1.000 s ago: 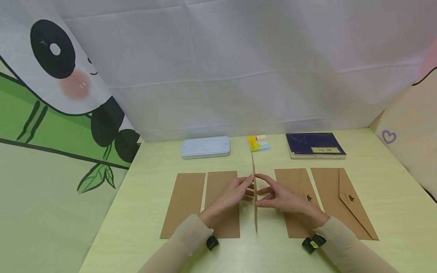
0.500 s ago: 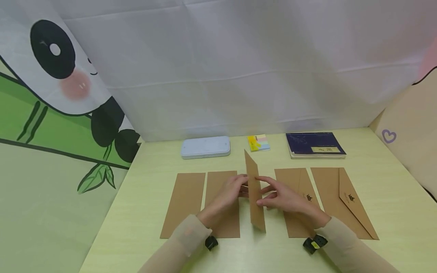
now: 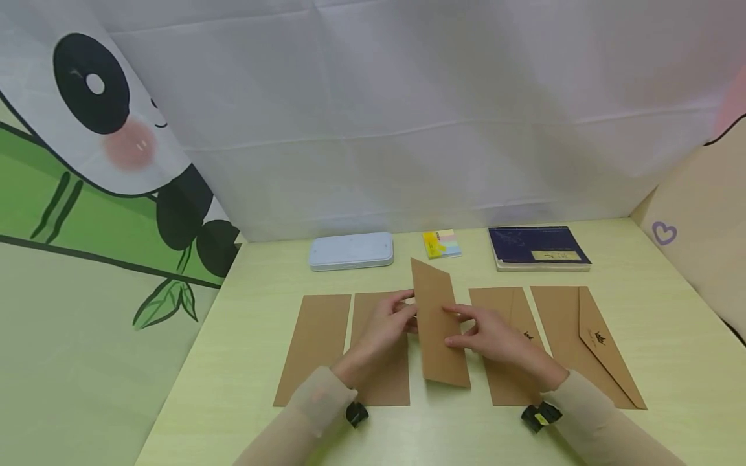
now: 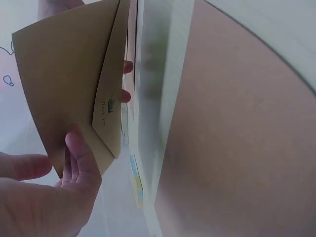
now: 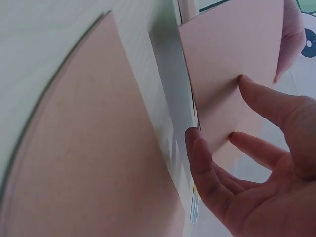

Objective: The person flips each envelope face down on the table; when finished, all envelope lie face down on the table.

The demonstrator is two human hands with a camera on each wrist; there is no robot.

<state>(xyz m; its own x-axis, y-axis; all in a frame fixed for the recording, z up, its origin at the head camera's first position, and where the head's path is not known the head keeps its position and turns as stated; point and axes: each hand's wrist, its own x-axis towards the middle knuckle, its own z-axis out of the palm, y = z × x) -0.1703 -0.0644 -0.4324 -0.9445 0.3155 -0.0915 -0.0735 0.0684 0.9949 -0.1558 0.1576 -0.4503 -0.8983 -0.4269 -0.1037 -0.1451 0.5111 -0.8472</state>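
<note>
A brown kraft envelope (image 3: pixel 434 330) stands tilted above the table between my hands, its plain face showing in the head view. The left wrist view shows its other side, with a slanted flap (image 4: pixel 106 106) bearing a small crown print. My left hand (image 3: pixel 381 330) holds the envelope by its left edge, one fingertip against the flap side. At the right edge, my right hand (image 3: pixel 495 333) grips it: two fingertips (image 5: pixel 244 81) press the plain face while others reach round the edge. Two fingertips (image 4: pixel 127 66) of that hand poke out on the flap side.
Two plain-side-up envelopes (image 3: pixel 317 343) lie at left, partly under the left arm. Two more envelopes (image 3: pixel 574 343), flap side up, lie at right. A pale blue case (image 3: pixel 351 251), sticky notes (image 3: pixel 441 244) and a dark blue notebook (image 3: pixel 539 247) line the back.
The envelope has turned from edge-on to showing its plain face in the head view. Both hands keep hold of it, the left shifting slightly left and the right slightly right.
</note>
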